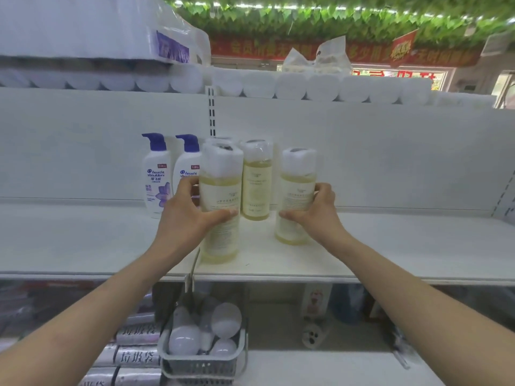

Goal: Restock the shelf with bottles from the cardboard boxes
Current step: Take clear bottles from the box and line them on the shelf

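On the white shelf board (390,246), near the middle of the view, stand clear plastic bottles of pale yellow liquid with white film-wrapped caps. The left hand (184,215) grips the nearest bottle (220,190), close to the front edge, with the thumb across its front and the fingers curled round its far left side. The right hand (317,215) clamps a second yellow bottle (296,190) at 3 o'clock from the first, thumb in front and fingers wrapped round its right side. Both bottles are upright.

Between and behind them, at 12 o'clock from the gap, a third yellow bottle (256,185) stands untouched. A fourth cap (220,140) shows just behind the nearest bottle. At 9 o'clock from the left hand stand two white pump bottles with blue heads (156,174), side by side against the back panel.

At 12 o'clock in the view, white paper rolls (292,86) line the top. At 6 o'clock, below the board, a grey wire basket (203,363) holds white light bulbs (225,320).
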